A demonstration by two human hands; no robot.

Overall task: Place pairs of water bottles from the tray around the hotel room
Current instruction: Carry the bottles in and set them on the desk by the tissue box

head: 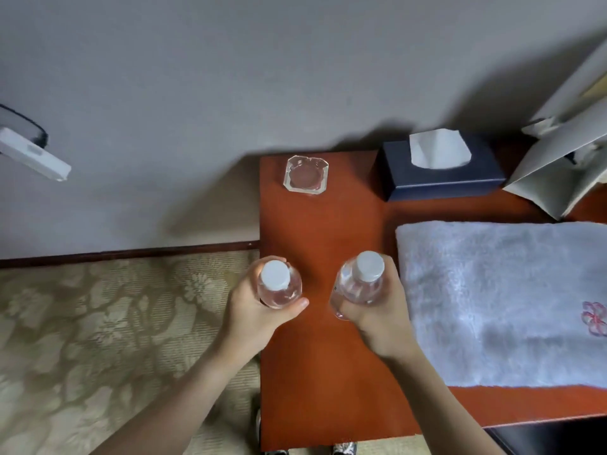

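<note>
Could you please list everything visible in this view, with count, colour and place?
water bottles: 2, clear with white caps, one in each hand above the table's left part, left bottle, right bottle
table: 1, reddish-brown wood, centre to right
ashtray: 1, clear glass, far left corner of the table
tissue box: 1, dark blue with white tissue, far side of the table
towel: 1, white with pink embroidery, right side of the table
paper bag: 1, white, far right
wall fixture: 1, white, left wall
carpet: 1, beige floral, left floor
hands: 2, bare, left hand, right hand, each gripping a bottle
</note>
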